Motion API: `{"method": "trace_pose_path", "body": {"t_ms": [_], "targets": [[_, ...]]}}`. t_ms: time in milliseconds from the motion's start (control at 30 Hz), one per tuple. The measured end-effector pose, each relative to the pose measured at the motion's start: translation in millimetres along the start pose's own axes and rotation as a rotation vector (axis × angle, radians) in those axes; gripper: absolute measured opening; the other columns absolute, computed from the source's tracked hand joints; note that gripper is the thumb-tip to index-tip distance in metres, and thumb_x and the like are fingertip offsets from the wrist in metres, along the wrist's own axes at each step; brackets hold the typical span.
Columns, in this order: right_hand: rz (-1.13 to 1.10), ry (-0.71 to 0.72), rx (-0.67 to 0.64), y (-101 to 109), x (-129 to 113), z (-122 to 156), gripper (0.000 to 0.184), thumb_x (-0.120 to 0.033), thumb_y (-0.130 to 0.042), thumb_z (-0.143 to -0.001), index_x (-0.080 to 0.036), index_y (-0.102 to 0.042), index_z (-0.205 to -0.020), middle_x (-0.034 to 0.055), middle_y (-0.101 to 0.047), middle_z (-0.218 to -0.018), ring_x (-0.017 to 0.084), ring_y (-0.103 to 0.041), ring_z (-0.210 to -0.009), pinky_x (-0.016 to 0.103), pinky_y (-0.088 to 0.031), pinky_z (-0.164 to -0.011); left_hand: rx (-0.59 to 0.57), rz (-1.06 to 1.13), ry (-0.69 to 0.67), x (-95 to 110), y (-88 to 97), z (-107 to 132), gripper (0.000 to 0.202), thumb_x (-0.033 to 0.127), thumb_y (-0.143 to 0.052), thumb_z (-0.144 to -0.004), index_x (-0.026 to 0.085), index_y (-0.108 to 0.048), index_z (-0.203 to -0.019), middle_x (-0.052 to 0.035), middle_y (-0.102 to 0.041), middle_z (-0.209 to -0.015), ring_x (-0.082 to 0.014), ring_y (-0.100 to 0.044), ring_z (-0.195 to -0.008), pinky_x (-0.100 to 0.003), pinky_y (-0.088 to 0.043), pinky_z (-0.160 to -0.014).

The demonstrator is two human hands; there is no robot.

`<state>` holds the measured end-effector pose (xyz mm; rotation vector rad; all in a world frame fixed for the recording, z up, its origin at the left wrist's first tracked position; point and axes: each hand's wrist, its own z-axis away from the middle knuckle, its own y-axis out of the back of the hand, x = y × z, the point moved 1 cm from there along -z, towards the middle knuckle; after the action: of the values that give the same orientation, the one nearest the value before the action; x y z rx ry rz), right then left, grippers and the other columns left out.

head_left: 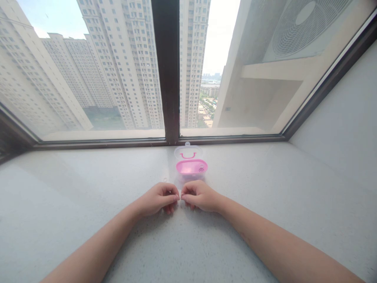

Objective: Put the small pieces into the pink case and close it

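My left hand (165,198) and my right hand (196,194) are close together over the pale speckled sill, with a narrow gap between their fingertips. Each has thumb and forefinger pinched. Something thin and light seems to show at the fingertips, too small to make out. Just beyond them stands a small oval box (184,168), pink inside, whose clear lid (178,152) with a pink handle is tipped back. A few small dark rings (201,169) lie at the box's right end. Near my left hand, a thin pinkish loop (165,179) rests on the sill.
The speckled white sill (73,188) extends to both sides. A dark window frame (172,78) rises behind the box, its lower rail close to the lid. At the right is a white wall (338,118). Tall buildings and an outdoor fan unit appear through the glass.
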<state>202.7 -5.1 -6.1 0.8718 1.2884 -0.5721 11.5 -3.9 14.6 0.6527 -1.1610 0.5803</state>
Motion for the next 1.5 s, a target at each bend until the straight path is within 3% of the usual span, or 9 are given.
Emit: {"method": "trace_pose_path", "body": {"t_ms": [1000,1500], "targets": [[0.065,0.034,0.002,-1.0,-5.6,2.0,0.009,-0.016,-0.054,-0.081,-0.014,-0.06,-0.074,-0.0007,-0.058,-0.059,0.008,-0.052,-0.045,0.018,-0.04,-0.043,0.002,-0.039,-0.02,-2.6,0.9,0.1,0.024,0.038,-0.06,-0.082,0.014,-0.056,-0.079,0.0024,-0.056,-0.06,-0.0124,-0.059,-0.055,-0.023,-0.045,-0.051],[0.071,0.046,-0.021,-0.6,-6.0,2.8,0.014,-0.024,-0.058,-0.084,-0.014,-0.06,-0.075,-0.0004,-0.058,-0.061,0.007,-0.051,-0.046,0.018,-0.04,-0.044,0.012,-0.045,-0.012,-1.0,-0.4,0.5,0.027,0.041,-0.058,-0.083,0.013,-0.057,-0.08,0.0005,-0.059,-0.061,-0.013,-0.06,-0.055,-0.024,-0.046,-0.054]]}}
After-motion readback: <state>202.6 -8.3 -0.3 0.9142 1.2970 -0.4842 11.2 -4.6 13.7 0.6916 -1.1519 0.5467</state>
